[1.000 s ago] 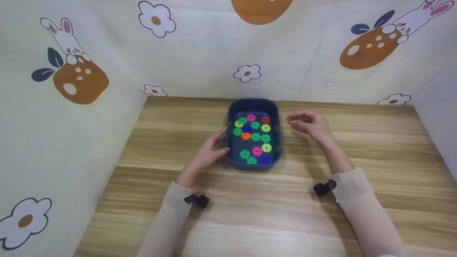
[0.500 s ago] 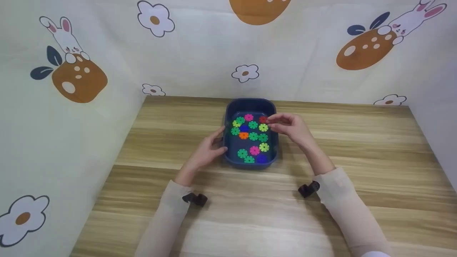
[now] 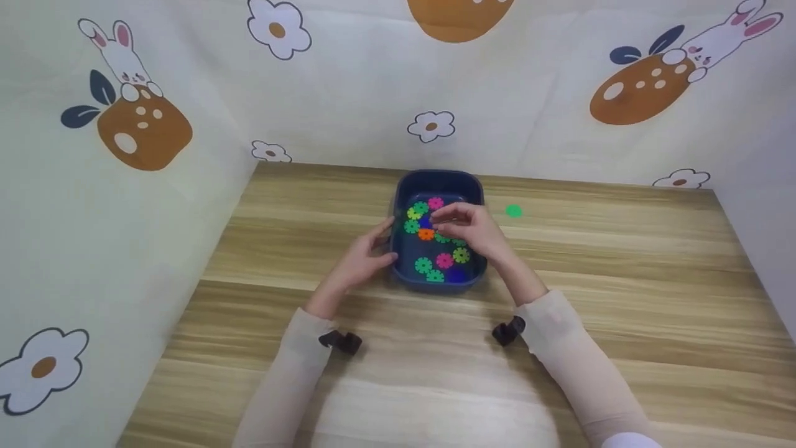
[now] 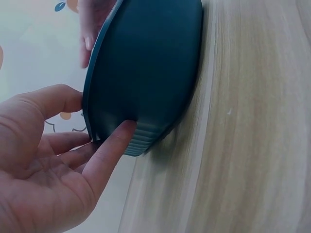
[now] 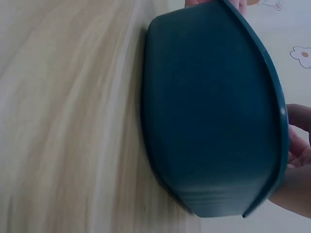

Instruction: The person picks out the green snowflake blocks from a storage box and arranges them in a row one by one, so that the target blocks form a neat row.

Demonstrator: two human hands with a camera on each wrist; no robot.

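A dark blue plastic bin [image 3: 438,289] stands on the table, holding several flat notched discs like toy snowflake pieces. Among them are a pink disc [image 3: 444,261], an orange disc [image 3: 426,234] and a green disc [image 3: 423,265]. My left hand [image 3: 362,264] rests against the bin's left side; the left wrist view has its fingers touching the outer wall and rim. Over the bin's right half hovers my right hand [image 3: 477,231], fingers loosely bent, covering some discs. Nothing shows between its fingertips, near a blue disc [image 3: 425,221]. The right wrist view mostly has the bin's wall.
A single bright green disc [image 3: 513,211] lies on the wooden table [image 3: 423,367] right of the bin. Printed cloth [image 3: 348,81] walls close off the back and sides. A small black camera [image 3: 509,330] sits on each sleeve.
My right hand has moved left from beside the bin to above its discs. A green disc now shows on the table where that hand was. The left hand stays at the bin.
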